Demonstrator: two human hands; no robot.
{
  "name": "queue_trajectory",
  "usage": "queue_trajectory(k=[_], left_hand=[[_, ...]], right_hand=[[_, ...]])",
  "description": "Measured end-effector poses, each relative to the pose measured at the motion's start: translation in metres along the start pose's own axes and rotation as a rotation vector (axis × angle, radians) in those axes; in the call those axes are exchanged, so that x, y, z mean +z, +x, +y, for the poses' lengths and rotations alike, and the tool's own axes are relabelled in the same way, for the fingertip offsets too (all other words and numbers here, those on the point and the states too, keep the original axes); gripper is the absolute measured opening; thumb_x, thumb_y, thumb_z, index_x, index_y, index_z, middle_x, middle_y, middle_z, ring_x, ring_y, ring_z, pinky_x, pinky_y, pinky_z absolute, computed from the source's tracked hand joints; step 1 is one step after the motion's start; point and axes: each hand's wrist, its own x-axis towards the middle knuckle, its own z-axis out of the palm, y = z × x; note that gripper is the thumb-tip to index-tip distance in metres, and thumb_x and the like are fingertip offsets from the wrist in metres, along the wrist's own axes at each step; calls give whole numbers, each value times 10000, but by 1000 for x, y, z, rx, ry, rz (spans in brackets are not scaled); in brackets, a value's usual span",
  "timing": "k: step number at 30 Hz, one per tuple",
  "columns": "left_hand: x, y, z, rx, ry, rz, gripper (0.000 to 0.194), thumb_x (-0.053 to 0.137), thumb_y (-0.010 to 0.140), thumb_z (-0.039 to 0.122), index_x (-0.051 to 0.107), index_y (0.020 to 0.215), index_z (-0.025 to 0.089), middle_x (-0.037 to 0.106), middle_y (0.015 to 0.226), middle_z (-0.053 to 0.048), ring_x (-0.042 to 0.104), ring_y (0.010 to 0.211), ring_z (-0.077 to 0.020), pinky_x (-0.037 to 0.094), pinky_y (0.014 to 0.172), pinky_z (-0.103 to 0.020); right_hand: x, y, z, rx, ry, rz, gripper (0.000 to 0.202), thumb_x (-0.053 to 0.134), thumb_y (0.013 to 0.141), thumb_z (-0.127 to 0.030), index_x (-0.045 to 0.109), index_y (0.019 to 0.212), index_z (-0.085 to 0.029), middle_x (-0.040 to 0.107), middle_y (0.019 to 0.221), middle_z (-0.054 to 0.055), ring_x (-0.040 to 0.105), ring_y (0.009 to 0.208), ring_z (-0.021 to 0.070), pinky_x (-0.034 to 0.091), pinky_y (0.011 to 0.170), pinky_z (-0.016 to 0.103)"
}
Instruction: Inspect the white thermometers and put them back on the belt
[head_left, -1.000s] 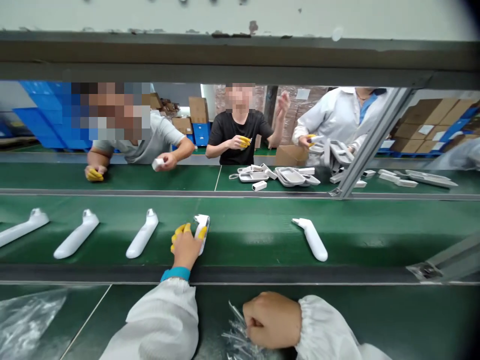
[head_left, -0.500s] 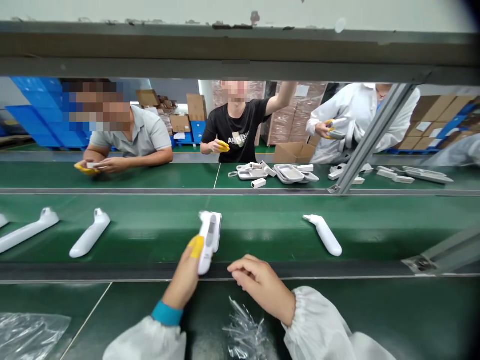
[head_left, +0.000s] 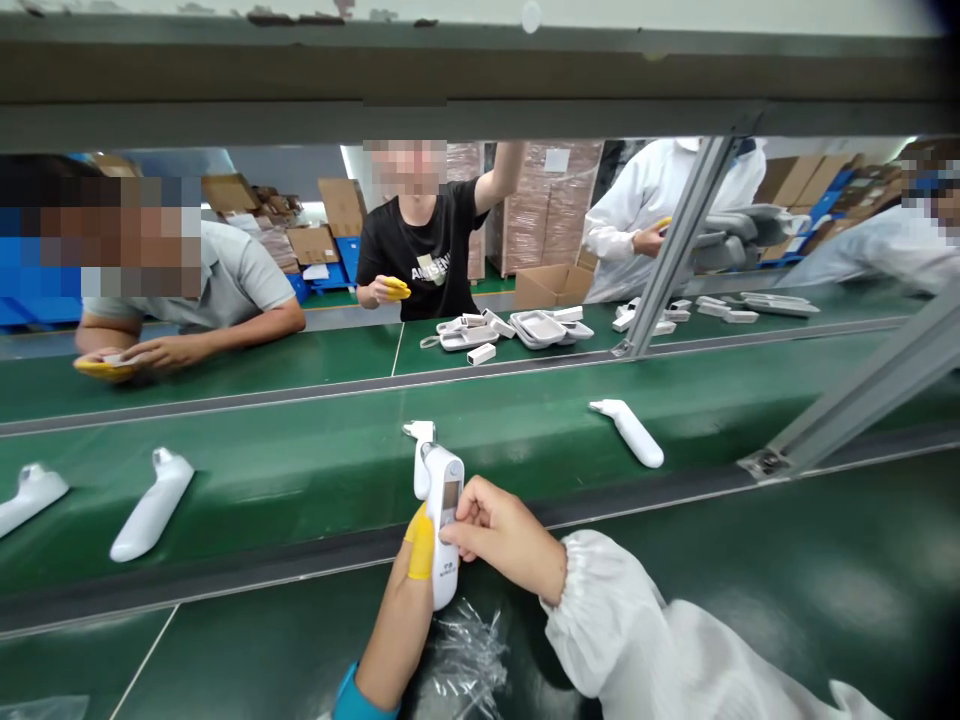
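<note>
The white device [head_left: 445,588] is upright near the middle of the frame, at the near edge of the green belt [head_left: 525,420]. The left hand [head_left: 411,575] is wrapped around it, yellow finger covers against its side. The right hand [head_left: 504,528] has curled fingers, with the tips at its front below the small screen [head_left: 451,495]; whether they pinch it or only touch it, I cannot tell. A second white piece [head_left: 421,482] with a narrow tip shows just behind; I cannot tell whether it lies on the belt or is held too.

The device looks light and stiff, with a smooth shell that could slip. The long lower body seems the best place to hold it; the screen and any narrow tip probably need gentle handling. The crinkled clear plastic [head_left: 469,665] at bottom centre should be soft and flimsy.

Compared with half a second ago, the right hand has come up from apart to meet the device, whose screen side is now in clearer view. The camera has turned, so the belt's near edge slants up towards the right of the frame
</note>
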Motion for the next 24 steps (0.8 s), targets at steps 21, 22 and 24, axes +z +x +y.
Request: queue_trajectory(k=[21,22,24], left_hand=[[4,-6,4,51,144,89,584,469,897,573,486,1370,230,491,1441,-84,410,1352,-276,267,1158,-437],[6,-8,6,67,161,103,577,468,901,564,482,1373,233,481,1452,-82,400,1362,-271,270,1160,-427],[12,-13,8,101,206,106,572,464,906,547,478,1378,224,466,1466,-89,391,1371,-271,295,1152,-410]], right_hand=[[-2,-5,-5,-87,-233,-53,63,538,852,-236,518,819,-186,600,743,-5,626,697,140,507,674,283],[0,-8,-7,-166,-377,-36,50,520,855,-209,520,810,-187,602,762,2,615,716,142,487,687,278],[3,-12,-11,-301,-681,15,77,497,841,-154,509,773,-186,599,779,11,589,730,144,440,695,272]])
